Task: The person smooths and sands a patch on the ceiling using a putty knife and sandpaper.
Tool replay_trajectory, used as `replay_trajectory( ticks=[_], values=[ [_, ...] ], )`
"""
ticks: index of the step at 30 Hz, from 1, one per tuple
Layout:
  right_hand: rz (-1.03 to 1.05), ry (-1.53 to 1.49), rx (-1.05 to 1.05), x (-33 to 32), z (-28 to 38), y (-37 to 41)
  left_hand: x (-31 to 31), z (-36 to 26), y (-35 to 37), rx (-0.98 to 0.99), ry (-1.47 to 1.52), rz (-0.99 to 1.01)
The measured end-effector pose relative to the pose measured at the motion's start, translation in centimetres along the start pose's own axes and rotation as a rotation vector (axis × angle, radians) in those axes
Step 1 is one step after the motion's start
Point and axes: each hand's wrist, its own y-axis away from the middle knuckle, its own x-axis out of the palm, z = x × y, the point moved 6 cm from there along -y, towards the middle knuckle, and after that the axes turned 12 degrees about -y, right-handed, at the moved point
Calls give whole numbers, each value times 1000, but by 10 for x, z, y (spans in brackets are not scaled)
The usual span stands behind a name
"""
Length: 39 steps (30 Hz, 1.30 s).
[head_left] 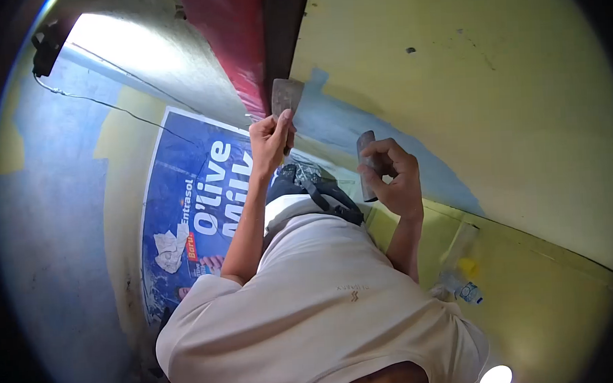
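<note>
Both hands are closed on things, raised beyond the wearer's waist and well apart. The left hand (pixel 271 142) pinches a flat grey-brown plate (pixel 288 94) between thumb and fingers, its wide end pointing away from the body. The right hand (pixel 393 177) curls its fingers and thumb around a long dark piece (pixel 367 144), which sticks out past the fingers at both ends; whether it is solid or hollow cannot be told.

Largest around them is a yellow panel (pixel 488 122) at the upper right, with a blue-grey patch (pixel 386 144) along its near side. A pale blue wall (pixel 48 230) with yellow patches fills the left. Between the arms and toward the camera spreads the wearer's white shirt (pixel 310 280), with small dark marks on the chest. A blue poster (pixel 175 156) printed "O'live Milk" lies left of the left forearm, a torn whitish scrap (pixel 171 251) on its face. Past the left hand runs a glossy red strip (pixel 235 44) beside a dark strip (pixel 284 28). A clear bottle (pixel 469 293) with a blue label lies tilted on the yellow-green surface (pixel 531 318) at the lower right, near a small yellow item (pixel 468 266).
</note>
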Motion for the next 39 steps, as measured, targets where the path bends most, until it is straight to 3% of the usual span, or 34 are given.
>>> replay_trajectory(
  ticks=[5, 9, 17, 20, 21, 30, 35, 39],
  values=[
    [36, 21, -27, -2, -2, 3, 10, 19, -1, -45, 46, 13],
    [11, 11, -28, 0, -8, 3, 11, -15, 0, 8, 35, 41],
    [-27, 14, -10, -3, -2, 3, 6, -12, 3, -10, -42, 5],
    [7, 30, -3, 1, -2, 3, 9, 5, 0, -71, 60, 1],
    [14, 42, 6, 3, -1, 3, 8, -4, -1, 14, 20, -6],
    [18, 25, -6, 2, -2, 3, 9, -8, 0, 49, 61, -3],
    [29, 37, 14, 3, -7, 6, 10, 7, 1, -55, 81, 22],
    [29, 27, 27, 5, -7, 7, 15, -14, 3, 6, 83, 12]
  ],
)
